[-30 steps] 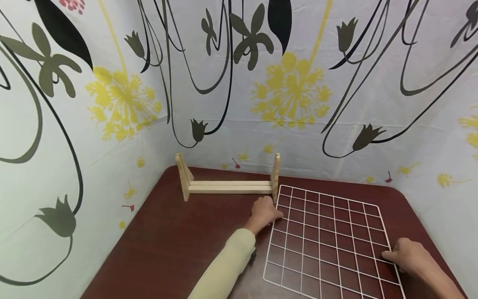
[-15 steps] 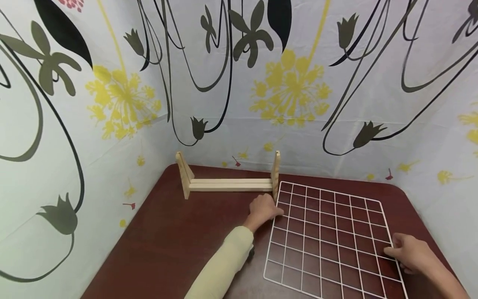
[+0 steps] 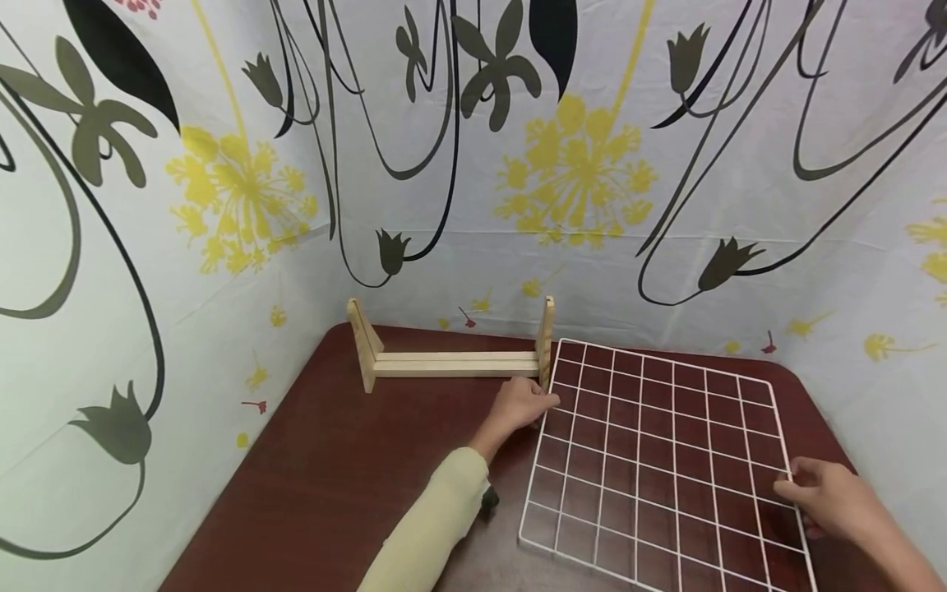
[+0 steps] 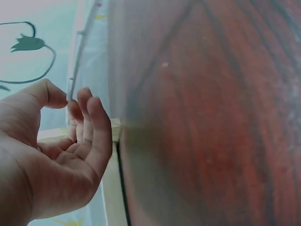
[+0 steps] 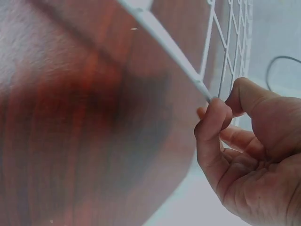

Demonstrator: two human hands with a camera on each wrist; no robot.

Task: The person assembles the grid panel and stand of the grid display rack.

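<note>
A white wire grid panel [image 3: 639, 450] is held between both hands on the right side of the table, raised off its surface in the wrist views. My left hand [image 3: 515, 403] pinches its left edge between thumb and fingers, close to the wooden stand. On the opposite edge, my right hand [image 3: 830, 497] pinches the wire, thumb on top and fingers curled beneath. In the left wrist view the left hand [image 4: 61, 146] has its thumb and fingertip meeting at the wire; in the right wrist view the right hand [image 5: 249, 150] grips the rim [image 5: 174, 54].
A pale wooden stand [image 3: 457, 364] with two upright ends joined by crossbars stands at the back of the dark red table [image 3: 311, 485]. Patterned cloth [image 3: 414, 189] hangs behind and at both sides. A small dark object [image 3: 489, 499] shows by the left wrist.
Both hands have raised the grid panel slightly and shifted it away from me, its right side moving a little rightward. The wooden stand has kept its place.
</note>
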